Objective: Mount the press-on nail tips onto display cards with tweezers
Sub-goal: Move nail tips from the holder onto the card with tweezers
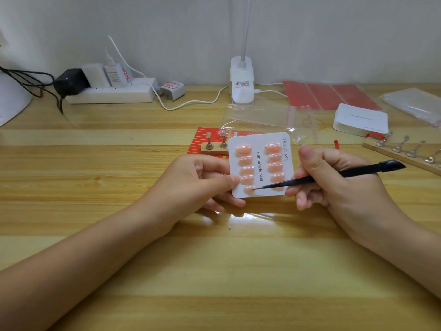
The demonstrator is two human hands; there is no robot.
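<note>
Black tweezers (334, 174), gripped in the right hand (338, 177), touch the lowest left nail tip (249, 188) on the display card (261, 163) pinched by the left hand (202, 180). Press gently, keeping the card steady and the tip aligned with its column.

- A pale wooden desk (119, 235) with lengthwise grain fills the lower view.
- Behind the desk stands a plain off-white wall (167, 25).
- A white lamp base (241, 80) sits at the desk's back edge, its thin stem rising along the wall.
- Left of the lamp base lies a white power strip (112, 93) holding plugs.
- Lamplight glares on the desk's middle.
</note>
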